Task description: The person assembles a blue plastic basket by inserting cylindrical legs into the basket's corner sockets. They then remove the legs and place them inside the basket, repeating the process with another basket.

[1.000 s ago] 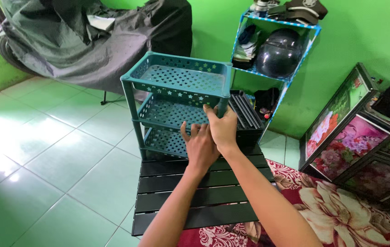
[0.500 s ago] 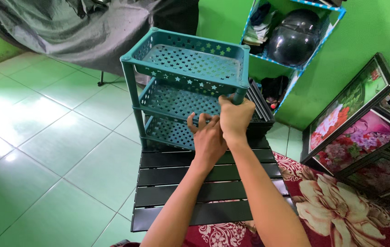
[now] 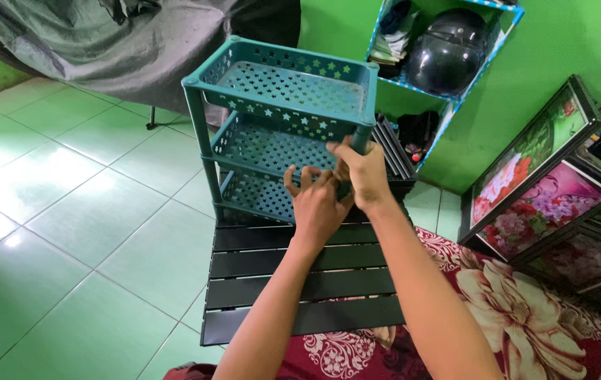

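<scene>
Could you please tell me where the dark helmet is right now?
In the head view, the dark rounded helmet sits upper right inside the blue-edged open shelf against the green wall, behind the teal plastic three-tier rack.

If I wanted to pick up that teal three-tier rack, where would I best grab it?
Probably by its round corner posts, from the near side. The teal rack stands upright, and the right hand wraps the near right post just below the top tray; the near left post is bare for the other hand.

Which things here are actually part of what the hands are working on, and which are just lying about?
In hand:
teal three-tier rack
rack's front-right post, gripped by right hand
left hand at the middle tier
black slatted panel under the rack

Lying about:
dark helmet in blue shelf
framed flower pictures
grey cover
floral rug
</scene>
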